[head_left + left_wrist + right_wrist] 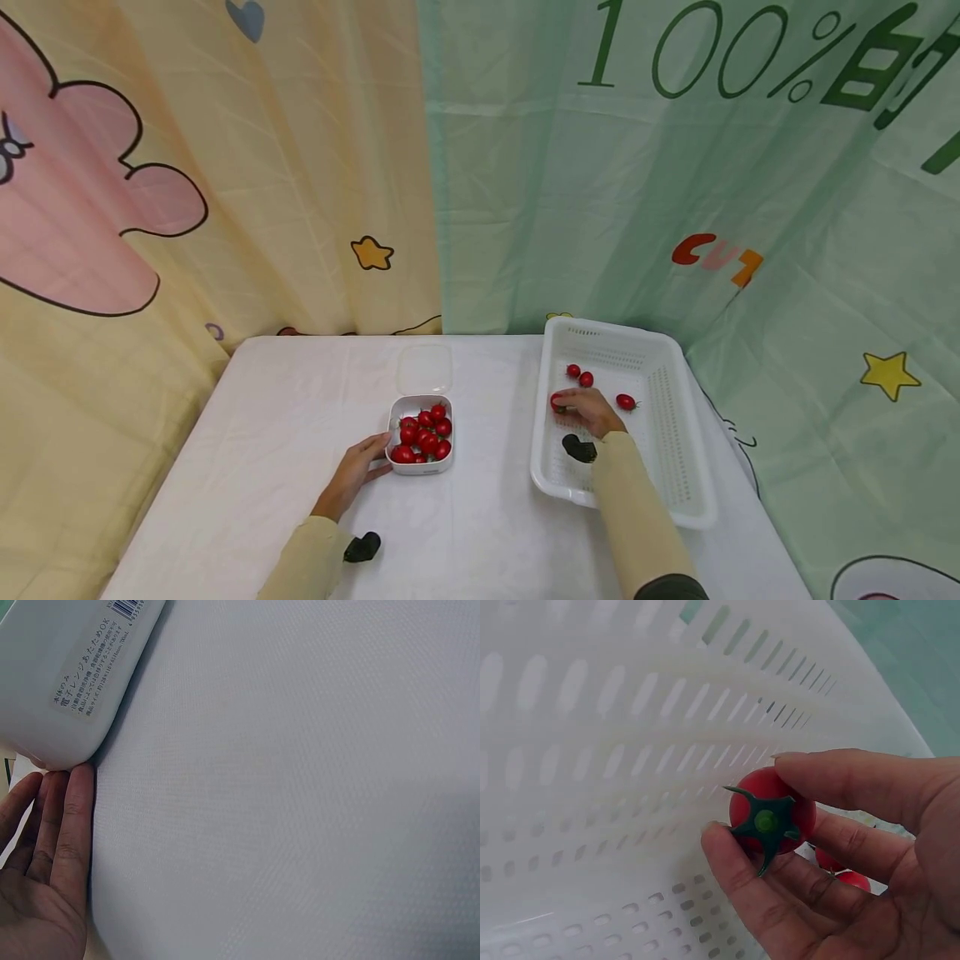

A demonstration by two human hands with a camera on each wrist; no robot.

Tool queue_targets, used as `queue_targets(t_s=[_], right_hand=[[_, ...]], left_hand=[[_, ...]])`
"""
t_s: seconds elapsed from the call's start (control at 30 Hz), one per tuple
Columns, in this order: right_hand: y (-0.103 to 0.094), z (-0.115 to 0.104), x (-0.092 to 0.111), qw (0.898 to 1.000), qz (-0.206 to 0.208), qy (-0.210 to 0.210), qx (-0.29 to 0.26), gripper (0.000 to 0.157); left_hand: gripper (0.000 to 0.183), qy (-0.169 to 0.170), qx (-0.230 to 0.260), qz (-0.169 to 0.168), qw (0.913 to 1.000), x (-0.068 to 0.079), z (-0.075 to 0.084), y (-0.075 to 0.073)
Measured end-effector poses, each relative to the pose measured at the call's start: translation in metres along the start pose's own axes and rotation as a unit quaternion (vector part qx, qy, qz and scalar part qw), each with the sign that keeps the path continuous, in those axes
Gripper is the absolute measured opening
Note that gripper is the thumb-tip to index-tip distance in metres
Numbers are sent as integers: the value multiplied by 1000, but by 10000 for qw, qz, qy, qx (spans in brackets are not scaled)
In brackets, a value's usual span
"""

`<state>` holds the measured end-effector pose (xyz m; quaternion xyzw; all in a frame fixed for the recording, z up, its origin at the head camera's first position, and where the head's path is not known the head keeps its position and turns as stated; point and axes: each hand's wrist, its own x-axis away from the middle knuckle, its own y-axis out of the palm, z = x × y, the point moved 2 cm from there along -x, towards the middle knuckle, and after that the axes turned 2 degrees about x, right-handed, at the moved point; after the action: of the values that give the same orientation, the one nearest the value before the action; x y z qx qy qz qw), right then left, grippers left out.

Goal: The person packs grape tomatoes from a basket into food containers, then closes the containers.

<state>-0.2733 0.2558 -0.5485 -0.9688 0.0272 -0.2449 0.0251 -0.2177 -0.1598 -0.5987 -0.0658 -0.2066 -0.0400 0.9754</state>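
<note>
My right hand [591, 411] pinches a cherry tomato [765, 814] between thumb and fingers, inside the white basket [697, 467] near its left wall. The tomato's green star-shaped stem faces the right wrist camera. Several other tomatoes lie in the basket, one of them a tomato [626, 402] to the right of the hand. My left hand [356, 475] touches the left side of a small white container [420, 469] with its fingers nearly straight. Red cherry tomatoes [426, 442] fill much of that container. In the left wrist view, the fingertips [79, 780] meet its lower corner.
A clear lid [424, 369] lies flat just behind the container. White cloth covers the table [495, 533]. Printed curtains [337, 167] hang at the back and both sides. The basket's slotted walls rise around the right hand.
</note>
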Motion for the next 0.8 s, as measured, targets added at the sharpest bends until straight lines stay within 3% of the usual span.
queue_targets(t_s=[0.37, 0.8], right_hand=[[4, -15, 13, 9978, -206, -600, -182, 34], [11, -32, 27, 9932, -30, -1106, 358, 33]], left_hand=[[74, 24, 30, -33, 10000, 1, 0, -1], [72, -31, 53, 78, 10000, -1, 1, -1]])
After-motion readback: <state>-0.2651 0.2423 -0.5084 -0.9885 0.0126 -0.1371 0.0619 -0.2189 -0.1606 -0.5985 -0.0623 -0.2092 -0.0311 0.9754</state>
